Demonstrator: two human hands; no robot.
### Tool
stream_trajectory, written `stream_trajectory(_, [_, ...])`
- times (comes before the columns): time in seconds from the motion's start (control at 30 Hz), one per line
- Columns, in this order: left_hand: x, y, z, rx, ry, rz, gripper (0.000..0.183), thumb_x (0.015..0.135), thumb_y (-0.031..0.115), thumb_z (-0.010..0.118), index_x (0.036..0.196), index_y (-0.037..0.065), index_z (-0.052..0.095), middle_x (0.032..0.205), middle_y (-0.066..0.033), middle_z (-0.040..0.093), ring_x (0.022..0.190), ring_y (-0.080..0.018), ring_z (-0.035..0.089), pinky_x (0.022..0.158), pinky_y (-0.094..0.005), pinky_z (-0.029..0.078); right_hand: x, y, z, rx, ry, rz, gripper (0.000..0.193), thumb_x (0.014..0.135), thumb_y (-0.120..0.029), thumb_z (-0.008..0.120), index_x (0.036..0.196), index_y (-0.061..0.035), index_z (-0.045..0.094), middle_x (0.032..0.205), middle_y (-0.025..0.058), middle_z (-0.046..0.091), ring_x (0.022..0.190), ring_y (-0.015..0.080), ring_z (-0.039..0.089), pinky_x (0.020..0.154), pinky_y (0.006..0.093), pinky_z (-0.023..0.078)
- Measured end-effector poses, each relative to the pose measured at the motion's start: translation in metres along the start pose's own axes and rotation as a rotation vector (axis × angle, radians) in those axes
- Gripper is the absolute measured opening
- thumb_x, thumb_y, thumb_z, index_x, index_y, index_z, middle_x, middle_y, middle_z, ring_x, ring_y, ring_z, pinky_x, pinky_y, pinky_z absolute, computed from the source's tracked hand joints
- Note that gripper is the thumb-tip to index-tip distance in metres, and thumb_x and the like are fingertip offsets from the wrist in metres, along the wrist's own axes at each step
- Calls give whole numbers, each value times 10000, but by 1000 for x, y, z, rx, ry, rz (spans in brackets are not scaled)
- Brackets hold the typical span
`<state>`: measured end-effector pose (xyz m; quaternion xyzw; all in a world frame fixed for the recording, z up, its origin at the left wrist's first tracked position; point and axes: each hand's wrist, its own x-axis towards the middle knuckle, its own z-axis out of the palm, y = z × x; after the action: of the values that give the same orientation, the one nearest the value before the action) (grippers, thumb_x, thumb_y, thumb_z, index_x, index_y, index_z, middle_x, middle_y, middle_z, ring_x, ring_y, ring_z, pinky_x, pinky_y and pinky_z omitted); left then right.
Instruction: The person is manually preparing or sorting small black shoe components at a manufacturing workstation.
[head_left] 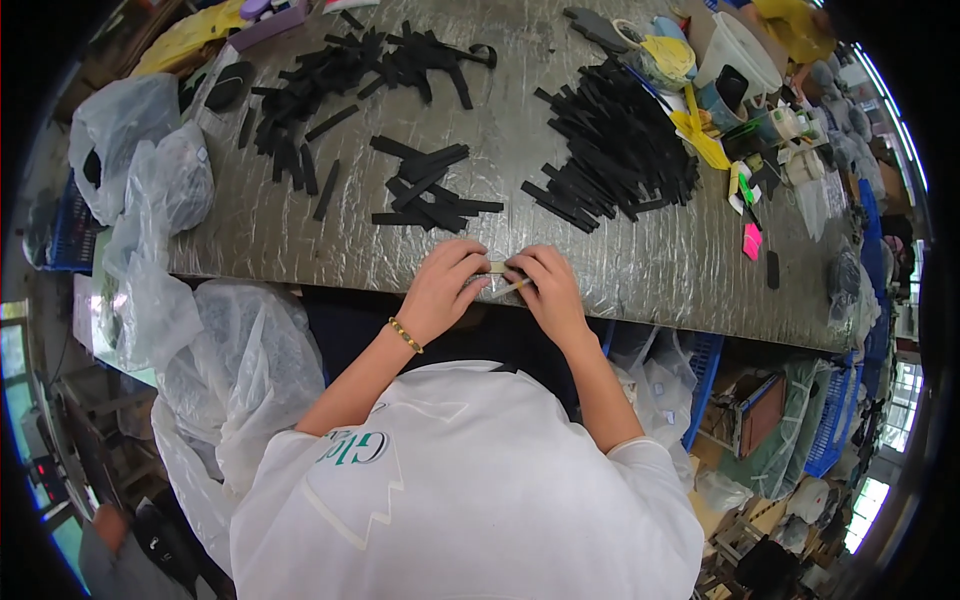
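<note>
At the table's near edge, my left hand is closed, its fingertips on one end of a short strip with a pale tan face. My right hand faces it, fingers bent at the strip's other end. A thin whitish, pen-like stick lies slanted in the right hand's grip, its tip pointing toward my left thumb. Just beyond the left hand is a small loose group of black strips. Fingers cover parts of both held things.
A large heap of black strips lies at the right, another scattered pile at the far left. Tubs, including a white bucket, and a pink piece line the right side. Plastic bags hang at the left edge.
</note>
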<state>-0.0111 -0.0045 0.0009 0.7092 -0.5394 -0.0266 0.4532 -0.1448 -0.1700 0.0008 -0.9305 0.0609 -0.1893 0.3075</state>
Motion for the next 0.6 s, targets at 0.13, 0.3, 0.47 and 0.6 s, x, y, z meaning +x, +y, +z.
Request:
stream_trajectory(0.13, [-3,0,2,-5,-96,-81,151,836,19,679,982,23,642,1032,-103,651,982,-328,596,850,-406,492,1,-6,6,-27,149,104,293,789,-99,768,1036,-31,627,994,131,589,951,348,575,830,436,455])
stream_trajectory(0.3, [-3,5,4,3,-36,-73,184,808,-37,666,980,27,672,1009,-99,656,940,-322,606,810,-402,504,-12,-15,12,-74,217,311,297,786,-113,784,1022,-30,625,967,141,579,895,354,571,788,442,447])
stream_trajectory(0.47, [-2,6,6,23,-61,-85,249,784,-38,651,1020,33,693,1018,-80,650,971,-298,601,854,-389,508,-15,-19,17,-20,272,341,271,798,-117,783,1006,-29,632,929,132,583,854,344,576,760,433,447])
stream_trajectory(0.6, [0,4,10,18,-57,-56,276,774,-46,646,1033,35,699,1021,-77,654,968,-289,606,846,-382,514,-15,-19,20,6,297,364,198,831,-83,763,979,-7,655,895,127,594,806,304,595,723,396,470])
